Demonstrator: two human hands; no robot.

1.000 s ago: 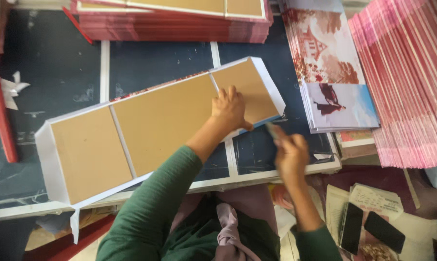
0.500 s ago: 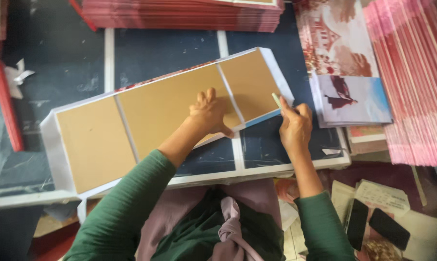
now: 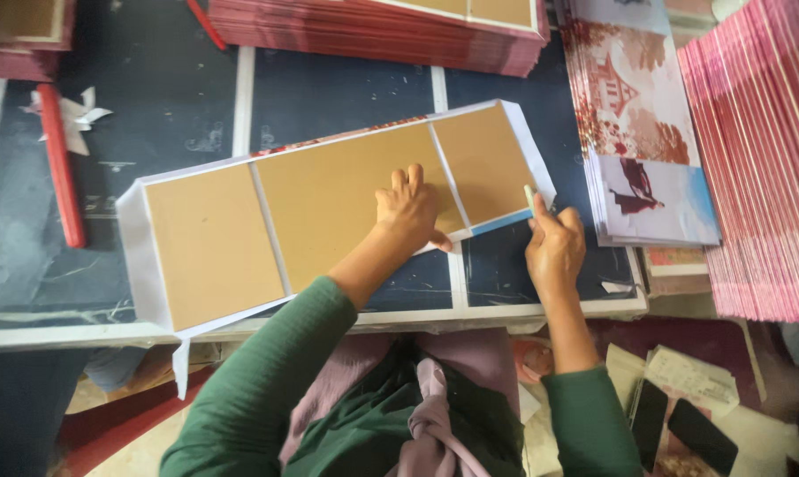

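Note:
A long cover piece (image 3: 329,194) of three brown cardboard panels glued on white paper lies slanted on the dark table (image 3: 329,79). My left hand (image 3: 408,212) presses flat on the middle panel near its lower edge. My right hand (image 3: 554,247) grips a small pale flat tool (image 3: 530,196) whose tip touches the folded paper flap at the lower right edge of the small right panel.
A stack of finished red-edged covers (image 3: 373,26) lies at the back. Printed picture sheets (image 3: 638,132) are piled to the right, with pink stacked sheets (image 3: 762,159) beyond. A red strip (image 3: 59,168) rests at left. Two dark phones (image 3: 682,428) lie low right.
My right hand has risen from below the table edge to the cover's right flap with the tool. My left hand has stayed pressing the cardboard, shifting slightly down-left on the middle panel.

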